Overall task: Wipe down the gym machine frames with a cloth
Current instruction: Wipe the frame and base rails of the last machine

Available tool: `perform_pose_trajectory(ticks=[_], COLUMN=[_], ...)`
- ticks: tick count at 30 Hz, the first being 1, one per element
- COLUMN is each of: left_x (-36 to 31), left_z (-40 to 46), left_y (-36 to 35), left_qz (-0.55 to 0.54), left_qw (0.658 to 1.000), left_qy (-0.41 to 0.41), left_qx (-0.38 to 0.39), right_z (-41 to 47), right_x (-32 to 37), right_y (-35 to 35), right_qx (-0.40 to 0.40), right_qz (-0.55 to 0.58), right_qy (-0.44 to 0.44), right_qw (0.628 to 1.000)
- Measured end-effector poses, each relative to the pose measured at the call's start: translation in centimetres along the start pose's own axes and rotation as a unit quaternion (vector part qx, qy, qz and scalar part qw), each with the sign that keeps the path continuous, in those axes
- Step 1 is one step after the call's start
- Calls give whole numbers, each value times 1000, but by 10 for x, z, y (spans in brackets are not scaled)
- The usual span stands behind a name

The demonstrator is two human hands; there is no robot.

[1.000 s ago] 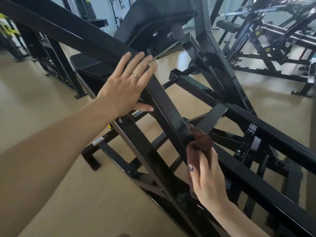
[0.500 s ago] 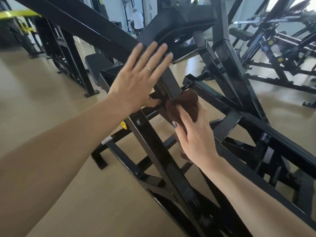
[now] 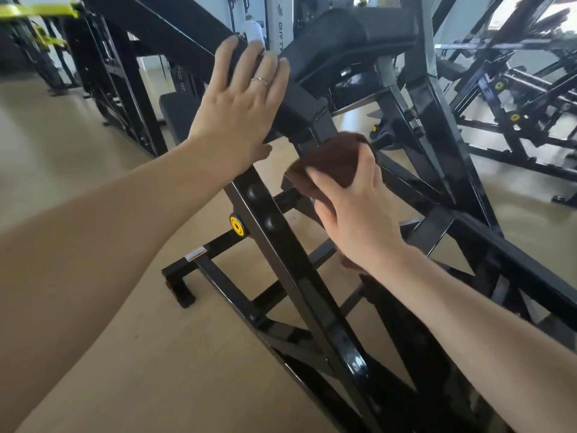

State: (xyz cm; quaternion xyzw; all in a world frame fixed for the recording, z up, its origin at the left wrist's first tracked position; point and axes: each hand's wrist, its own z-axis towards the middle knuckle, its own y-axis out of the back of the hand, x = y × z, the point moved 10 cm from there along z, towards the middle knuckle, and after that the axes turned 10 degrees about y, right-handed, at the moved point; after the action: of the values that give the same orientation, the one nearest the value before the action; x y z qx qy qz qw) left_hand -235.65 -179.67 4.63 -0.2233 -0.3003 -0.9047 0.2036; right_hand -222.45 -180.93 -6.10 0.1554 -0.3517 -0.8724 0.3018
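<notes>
The left hand (image 3: 240, 107) lies flat on a sloping black bar of the gym machine frame (image 3: 281, 245), its fingers straight and spread over the upper face of the bar, the thumb tucked beneath near the joint; a thin ring (image 3: 259, 80) sits on one finger; the hand grips nothing, it only presses on the metal. The right hand (image 3: 356, 214) is just beside and below it, its fingers and thumb curled round a dark brown cloth (image 3: 334, 160), which is bunched against the frame where several bars meet, right under the black padded rest (image 3: 346, 35); part of the cloth is hidden by the hand, and a little of it shows again under the wrist. Lower on the same bar are two round black bolt caps, and beside them a yellow round cap (image 3: 236, 225); a foot of the frame rests on the beige floor (image 3: 93, 354). Behind, on the left, stands another black machine with yellow-green parts (image 3: 40, 14); on the right, well apart, are more black machines (image 3: 515, 98), blurred near the top edge.
</notes>
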Motion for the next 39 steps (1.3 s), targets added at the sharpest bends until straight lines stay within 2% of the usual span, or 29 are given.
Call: perform_pose_trajectory(ticks=[6,13,16,20,25,28,33,39], left_x=[2,1,1,0,0,2,3,3], left_z=[-2,-2,-1,-1,-2,-1,-2,-2], left_y=[1,-3,-3,-4,-3,-3,-3,-5], left_qz=[-9,-10,-18,-8,-4,6,3,3], left_qw=[1000,999,999,999,999,999,999,998], left_qy=[18,31,39,49,49,46,39,49], left_qx=[-14,-14,-16,-5,-10,-21,-34,-31], right_z=[19,-122,-137,-83,51,67,18,-89], right_x=[1,-6,-11,-5,4,8,-4,-13], right_y=[5,-9,-11,1,14,15,9,-2], right_qx=[-10,7,28,33,-5,-13,-45,-23], right_qz=[15,93,93,128,78,86,138,195], right_qy=[12,-32,-36,-12,-2,16,-17,-40], right_qw=[1000,995,995,991,997,996,989,980])
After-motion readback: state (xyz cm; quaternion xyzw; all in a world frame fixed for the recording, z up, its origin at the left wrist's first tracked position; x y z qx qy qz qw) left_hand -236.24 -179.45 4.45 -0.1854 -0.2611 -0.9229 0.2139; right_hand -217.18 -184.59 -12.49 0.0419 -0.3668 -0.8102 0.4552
